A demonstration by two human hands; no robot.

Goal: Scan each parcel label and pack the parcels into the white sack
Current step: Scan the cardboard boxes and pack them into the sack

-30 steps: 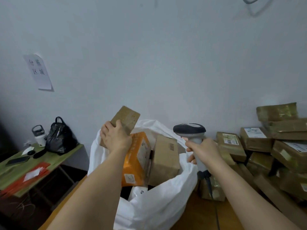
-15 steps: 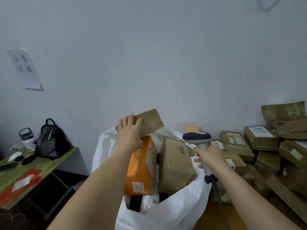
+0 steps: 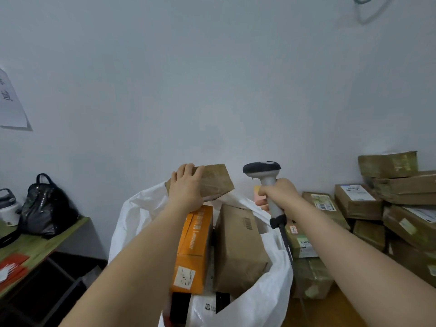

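My left hand (image 3: 186, 187) grips a small brown taped parcel (image 3: 214, 179) above the far rim of the open white sack (image 3: 264, 300). Inside the sack stand an orange box (image 3: 193, 249) and a brown carton (image 3: 238, 246), with a white-and-black bag (image 3: 207, 308) lower down. My right hand (image 3: 278, 192) holds the grey handle of a barcode scanner (image 3: 262, 169), its dark head upright to the right of the held parcel. The scanner's cable (image 3: 286, 244) hangs down beside the sack.
A pile of brown taped parcels (image 3: 396, 204) with white labels fills the right side, stacked against the wall. At left a green table (image 3: 44, 244) carries a black bag (image 3: 47, 208), a white jug (image 3: 8, 208) and red envelopes (image 3: 11, 267). A paper sign (image 3: 9, 102) hangs on the wall.
My left hand has carried the small parcel rightward and levelled it over the sack's far rim. The right hand has raised the scanner a little. The view has shifted right.
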